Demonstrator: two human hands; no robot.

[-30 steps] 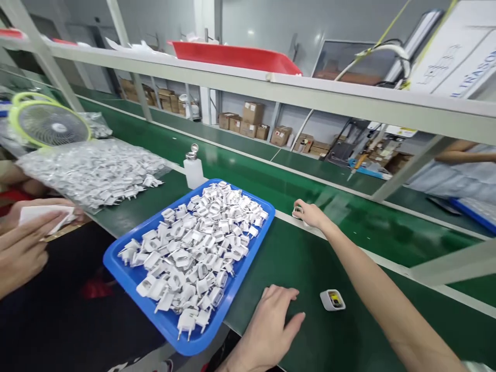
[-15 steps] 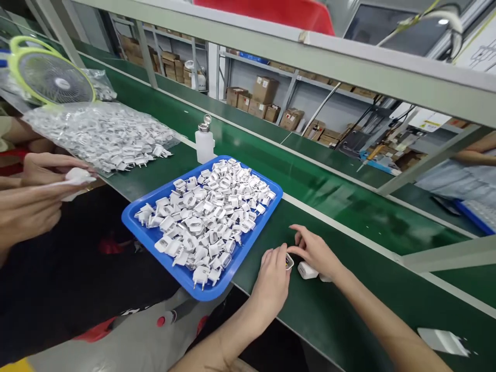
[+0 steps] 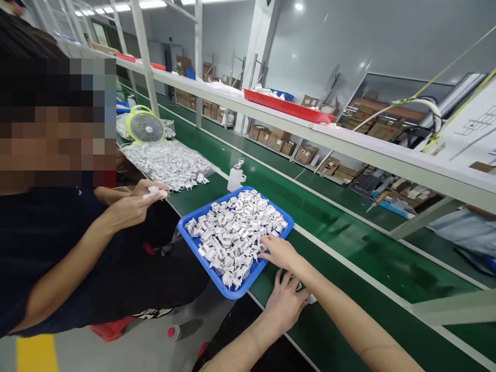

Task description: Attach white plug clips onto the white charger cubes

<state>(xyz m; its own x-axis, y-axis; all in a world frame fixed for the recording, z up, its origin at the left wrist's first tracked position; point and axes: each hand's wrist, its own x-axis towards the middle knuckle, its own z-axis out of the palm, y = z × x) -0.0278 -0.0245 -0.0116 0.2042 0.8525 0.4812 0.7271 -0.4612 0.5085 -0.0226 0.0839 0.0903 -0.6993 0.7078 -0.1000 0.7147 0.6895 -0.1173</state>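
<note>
A blue tray (image 3: 204, 264) heaped with small white plug pieces (image 3: 236, 232) sits on the near edge of the green belt. My right hand (image 3: 277, 251) reaches over the tray's right corner, fingers stretched, fingertips on the plug pieces. My left hand (image 3: 287, 299) rests on the belt edge just below it, closed round a small white charger body (image 3: 312, 298) that is mostly hidden under my right forearm.
A co-worker in a dark shirt stands at left; their hands (image 3: 134, 204) hold a small white item. Behind the tray are a white dispenser bottle (image 3: 234, 178), a clear bag of plugs (image 3: 166, 163) and a green fan (image 3: 145, 126). A red tray (image 3: 287, 106) sits on the shelf.
My right hand left the charger bodies on the belt and moved left onto the tray's plug pieces. My left hand stayed by the belt edge. The view swung up and left, showing the co-worker.
</note>
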